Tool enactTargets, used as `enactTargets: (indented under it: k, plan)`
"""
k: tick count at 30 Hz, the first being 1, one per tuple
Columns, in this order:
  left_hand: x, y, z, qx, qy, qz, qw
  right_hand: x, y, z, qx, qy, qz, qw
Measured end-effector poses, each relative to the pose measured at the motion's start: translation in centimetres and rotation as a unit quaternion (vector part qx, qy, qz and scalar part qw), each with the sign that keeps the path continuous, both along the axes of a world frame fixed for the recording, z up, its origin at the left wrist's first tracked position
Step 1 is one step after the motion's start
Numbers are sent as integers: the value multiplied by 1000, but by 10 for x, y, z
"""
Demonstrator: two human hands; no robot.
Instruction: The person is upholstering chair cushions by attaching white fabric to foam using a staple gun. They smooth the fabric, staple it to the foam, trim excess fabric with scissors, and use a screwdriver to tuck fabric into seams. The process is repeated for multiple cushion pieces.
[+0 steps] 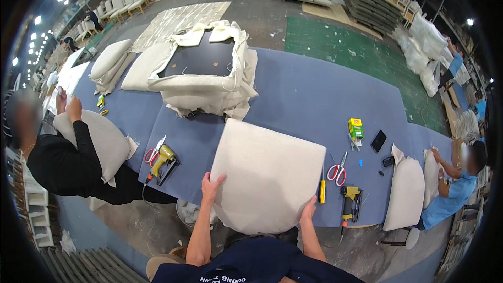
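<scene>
A cream fabric-covered seat cushion (270,175) is tilted up at the table's near edge, smooth face showing. My left hand (212,187) grips its left side, thumb on the face and the other fingers partly behind. At the lower right edge my right hand (308,210) holds the same cushion, its fingers mostly hidden. Close to that hand lie a yellow-handled tool (322,191), red-handled scissors (338,170) and a yellow-and-black staple gun (351,204). Beyond the cushion sits a pile of cushions, the top one upside down with its dark base board (201,57) bordered by loose cloth.
The blue-grey table (309,89) also bears a yellow-green box (356,130), a black phone (378,140), a second staple gun (164,162) and more scissors (153,154). A black-sleeved person (65,160) works at left, a blue-shirted person (450,199) at right beside another cushion (406,194).
</scene>
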State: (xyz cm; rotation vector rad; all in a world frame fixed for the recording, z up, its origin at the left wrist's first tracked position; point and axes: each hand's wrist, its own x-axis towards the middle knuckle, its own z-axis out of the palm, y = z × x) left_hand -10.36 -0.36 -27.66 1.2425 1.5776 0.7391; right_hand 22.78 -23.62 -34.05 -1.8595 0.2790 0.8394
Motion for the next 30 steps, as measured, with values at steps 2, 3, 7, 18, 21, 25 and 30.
enactTargets:
  k: [2, 3, 7, 18, 21, 25, 30]
  plan:
    - [17, -9, 31, 46, 1, -8, 999, 2, -12, -1, 48, 6, -55, 997]
    - [30, -8, 49, 72, -1, -12, 997, 10, -12, 1, 75, 6, -83, 994]
    - [100, 34, 131, 159, -42, -29, 986, 71, 35, 100, 260, -57, -41, 963]
    - [128, 140, 160, 426, 21, -144, 893, 166, 127, 148, 300, -378, 212, 850]
    - [62, 62, 13, 333, 201, -188, 902, 110, 37, 38, 160, -375, 359, 839]
    - [37, -28, -56, 43, 361, -390, 846, 30, -46, -32, 115, -131, 439, 881]
    - [91, 75, -1, 276, 360, -264, 851, 11, -34, -28, 41, -25, 378, 924]
